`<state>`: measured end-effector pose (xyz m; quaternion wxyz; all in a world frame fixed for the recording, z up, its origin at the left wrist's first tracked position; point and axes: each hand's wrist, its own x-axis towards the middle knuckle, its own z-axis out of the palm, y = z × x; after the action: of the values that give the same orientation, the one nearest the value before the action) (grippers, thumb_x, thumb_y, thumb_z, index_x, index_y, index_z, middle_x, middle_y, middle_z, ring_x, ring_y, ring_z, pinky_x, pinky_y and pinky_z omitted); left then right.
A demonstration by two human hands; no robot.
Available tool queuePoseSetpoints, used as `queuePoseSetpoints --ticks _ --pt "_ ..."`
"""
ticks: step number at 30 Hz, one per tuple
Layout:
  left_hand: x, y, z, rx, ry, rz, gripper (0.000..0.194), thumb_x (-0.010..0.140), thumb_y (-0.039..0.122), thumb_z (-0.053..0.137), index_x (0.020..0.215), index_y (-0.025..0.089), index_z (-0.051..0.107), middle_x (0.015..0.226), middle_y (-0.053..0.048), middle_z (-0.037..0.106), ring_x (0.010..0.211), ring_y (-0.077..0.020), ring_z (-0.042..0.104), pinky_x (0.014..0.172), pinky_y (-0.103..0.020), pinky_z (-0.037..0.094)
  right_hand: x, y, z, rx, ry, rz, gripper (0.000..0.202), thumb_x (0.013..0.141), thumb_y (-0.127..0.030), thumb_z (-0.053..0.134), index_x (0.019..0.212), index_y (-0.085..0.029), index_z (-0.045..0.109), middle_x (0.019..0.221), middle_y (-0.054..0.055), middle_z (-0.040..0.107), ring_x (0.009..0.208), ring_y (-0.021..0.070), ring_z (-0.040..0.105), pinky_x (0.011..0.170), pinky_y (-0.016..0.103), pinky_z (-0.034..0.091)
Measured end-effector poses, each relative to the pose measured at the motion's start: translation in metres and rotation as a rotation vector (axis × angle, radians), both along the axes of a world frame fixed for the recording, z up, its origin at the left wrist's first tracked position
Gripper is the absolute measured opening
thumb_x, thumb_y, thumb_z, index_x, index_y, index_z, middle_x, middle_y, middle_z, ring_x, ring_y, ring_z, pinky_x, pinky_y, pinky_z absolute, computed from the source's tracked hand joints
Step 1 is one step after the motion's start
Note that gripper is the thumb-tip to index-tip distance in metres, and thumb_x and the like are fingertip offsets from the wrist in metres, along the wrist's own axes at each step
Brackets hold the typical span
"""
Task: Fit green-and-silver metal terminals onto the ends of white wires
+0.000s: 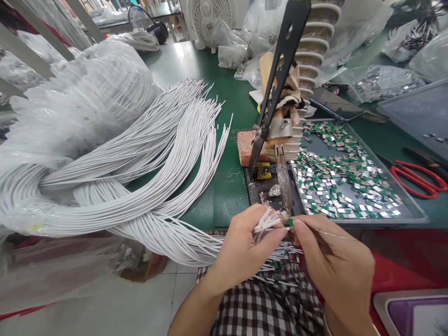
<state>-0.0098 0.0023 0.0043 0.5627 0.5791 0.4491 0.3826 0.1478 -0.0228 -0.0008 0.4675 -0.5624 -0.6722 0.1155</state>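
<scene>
My left hand (245, 247) is closed around a bunch of white cables (268, 221), their ends poking up between thumb and fingers. Just to its right, my right hand (332, 256) pinches a small green circuit board (290, 222) against a cable end. A thin strand of solder wire (331, 233) runs across the right fingers. Both hands meet right below the tip of a mounted soldering iron (283, 172). More cables (280, 254) with green boards on their ends hang over the checkered cloth on my lap.
Big bundles of white cable (168, 186) cover the table's left. To the right lie a tray (416, 217) of loose circuit boards and red-handled scissors (420, 179). A brick (246, 147), black bracket (276, 79) and ribbed hose (317, 42) surround the iron. A fan (210, 21) stands behind.
</scene>
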Motion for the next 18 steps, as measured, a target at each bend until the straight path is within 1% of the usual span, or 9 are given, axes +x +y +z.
queuePoseSetpoints --ticks 3,6,9,12,14,16,18 --pt "0.001 0.000 -0.002 -0.067 -0.067 -0.017 0.015 0.088 0.018 0.065 0.074 0.017 0.059 0.081 -0.002 0.065 0.070 -0.0137 0.055 0.065 -0.024 0.044 0.000 0.000 0.000 -0.007 0.029 0.005 0.012 0.095 -0.017 0.063 0.086 -0.022 0.069 0.075 -0.003 0.073 0.062 0.0083 0.064 0.058 0.021 0.049" --pt "0.003 0.000 0.001 -0.102 -0.144 0.003 0.015 0.084 0.015 0.065 0.069 0.016 0.061 0.079 -0.003 0.068 0.068 -0.0132 0.056 0.063 -0.023 0.045 0.001 0.000 -0.001 -0.043 0.092 0.019 0.010 0.092 -0.018 0.067 0.085 -0.024 0.072 0.073 -0.005 0.073 0.058 0.0079 0.063 0.055 0.019 0.050" --pt "0.004 0.001 0.005 -0.133 -0.195 0.043 0.015 0.081 0.016 0.067 0.067 0.016 0.062 0.080 -0.004 0.070 0.068 -0.0135 0.057 0.062 -0.024 0.047 0.001 -0.001 -0.004 -0.031 0.138 0.020 0.020 0.095 -0.014 0.062 0.089 -0.027 0.076 0.080 -0.004 0.077 0.063 0.0086 0.068 0.062 0.019 0.055" --pt "0.004 0.005 0.008 -0.135 -0.203 0.089 0.015 0.079 0.017 0.068 0.066 0.016 0.062 0.081 -0.005 0.070 0.067 -0.0140 0.058 0.060 -0.025 0.047 -0.002 -0.003 -0.010 0.050 0.116 -0.094 0.027 0.098 -0.013 0.055 0.093 -0.027 0.078 0.093 0.000 0.079 0.081 0.0134 0.075 0.073 0.024 0.061" --pt "0.004 0.008 0.009 -0.137 -0.209 0.103 0.015 0.078 0.017 0.068 0.065 0.016 0.061 0.080 -0.005 0.070 0.066 -0.0140 0.057 0.059 -0.025 0.046 -0.005 -0.004 -0.012 0.138 0.115 -0.153 0.025 0.096 -0.011 0.057 0.099 -0.025 0.078 0.095 0.001 0.079 0.085 0.0154 0.077 0.076 0.026 0.063" --pt "0.004 0.010 0.011 -0.147 -0.211 0.111 0.016 0.077 0.019 0.069 0.064 0.017 0.061 0.078 -0.004 0.068 0.065 -0.0142 0.056 0.058 -0.026 0.046 -0.007 -0.004 -0.013 0.239 0.144 -0.142 0.025 0.091 -0.008 0.065 0.104 -0.025 0.077 0.094 0.001 0.079 0.085 0.0172 0.077 0.077 0.030 0.064" --pt "0.004 0.013 0.012 -0.153 -0.209 0.117 0.017 0.076 0.020 0.071 0.062 0.017 0.061 0.074 -0.004 0.066 0.065 -0.0148 0.055 0.059 -0.026 0.045 -0.008 -0.002 -0.011 0.291 0.146 -0.102 0.031 0.085 -0.005 0.071 0.106 -0.027 0.077 0.097 0.000 0.079 0.086 0.0193 0.077 0.077 0.034 0.064"
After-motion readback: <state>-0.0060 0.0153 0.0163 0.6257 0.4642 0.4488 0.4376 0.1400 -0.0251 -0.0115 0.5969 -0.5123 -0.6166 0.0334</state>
